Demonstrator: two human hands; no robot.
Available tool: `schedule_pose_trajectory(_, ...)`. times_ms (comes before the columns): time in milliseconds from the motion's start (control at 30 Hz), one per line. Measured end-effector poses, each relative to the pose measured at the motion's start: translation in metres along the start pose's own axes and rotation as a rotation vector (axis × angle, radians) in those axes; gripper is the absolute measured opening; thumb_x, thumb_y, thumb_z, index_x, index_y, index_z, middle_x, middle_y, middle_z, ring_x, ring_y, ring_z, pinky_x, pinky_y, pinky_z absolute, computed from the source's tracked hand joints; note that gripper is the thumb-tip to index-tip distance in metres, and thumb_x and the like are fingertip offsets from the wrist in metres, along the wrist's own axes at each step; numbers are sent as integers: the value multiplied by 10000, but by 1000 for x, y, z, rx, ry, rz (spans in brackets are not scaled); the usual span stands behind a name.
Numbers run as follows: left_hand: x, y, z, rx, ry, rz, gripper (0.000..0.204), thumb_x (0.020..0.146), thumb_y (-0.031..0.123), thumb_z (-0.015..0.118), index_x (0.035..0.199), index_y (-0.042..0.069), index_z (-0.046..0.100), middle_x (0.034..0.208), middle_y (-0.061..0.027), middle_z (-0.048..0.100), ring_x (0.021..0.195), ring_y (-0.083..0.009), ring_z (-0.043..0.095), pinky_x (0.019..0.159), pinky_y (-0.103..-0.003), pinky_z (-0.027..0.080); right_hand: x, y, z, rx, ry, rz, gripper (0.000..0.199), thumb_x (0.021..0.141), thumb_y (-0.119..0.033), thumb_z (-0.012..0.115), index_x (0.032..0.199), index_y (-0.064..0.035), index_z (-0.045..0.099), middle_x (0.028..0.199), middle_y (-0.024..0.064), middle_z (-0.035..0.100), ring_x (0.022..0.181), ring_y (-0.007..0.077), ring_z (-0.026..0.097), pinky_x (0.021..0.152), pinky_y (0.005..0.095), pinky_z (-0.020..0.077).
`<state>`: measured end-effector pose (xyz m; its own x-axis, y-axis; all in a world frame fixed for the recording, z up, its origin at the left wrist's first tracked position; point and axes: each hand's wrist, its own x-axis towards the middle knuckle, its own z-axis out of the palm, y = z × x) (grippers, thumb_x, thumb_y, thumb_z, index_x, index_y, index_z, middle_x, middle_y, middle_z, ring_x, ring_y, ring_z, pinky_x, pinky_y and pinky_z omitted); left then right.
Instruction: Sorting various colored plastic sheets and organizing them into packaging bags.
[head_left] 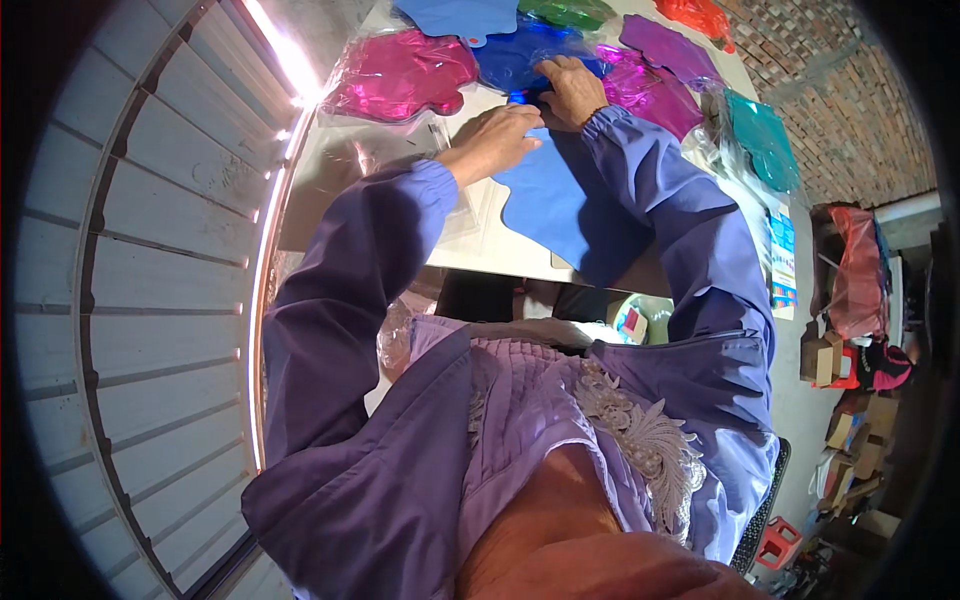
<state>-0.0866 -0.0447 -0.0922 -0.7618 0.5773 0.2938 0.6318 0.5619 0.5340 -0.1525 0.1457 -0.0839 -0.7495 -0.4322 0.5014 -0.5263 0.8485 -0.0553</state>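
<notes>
Both hands meet near the middle of the table's far half. My left hand [497,140] lies at the near edge of a shiny dark blue foil piece [510,60] in clear plastic, its fingertips drawn together on that edge. My right hand [575,93] rests on the same piece from the right, fingers bent over it. What exactly the fingertips pinch is too small to tell. Below the hands a light blue flat shaped sheet [550,195] spreads toward the table's front edge, partly in the shadow of my right arm.
Around them on the white table [480,255] lie a magenta foil packet [405,75], a purple one [670,52], a teal one [762,140], and red and green ones at the back. White ribbed panels [170,250] stand left. Cardboard boxes [825,358] and a red stool [778,543] are at right.
</notes>
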Motion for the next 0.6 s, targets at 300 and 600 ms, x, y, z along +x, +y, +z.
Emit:
schedule_pose_trajectory(300, 29, 4, 4, 206, 35, 81, 278, 884, 177, 574, 1098, 12, 640, 1129, -132, 632, 1121, -295, 563, 946, -409, 443, 19, 18, 10, 148, -32, 27, 175, 669, -123, 714, 816, -35, 674, 787, 153, 651, 828, 329, 621, 794, 405, 476)
schedule_pose_trajectory(600, 84, -19, 30, 529, -399, -72, 307, 877, 252, 493, 1050, 69, 670, 1075, -115, 673, 1072, -311, 594, 930, -473, 385, 23, -1, -22, 185, -56, -39, 142, 710, -102, 721, 775, -9, 636, 744, 177, 616, 766, 348, 586, 699, 376, 451)
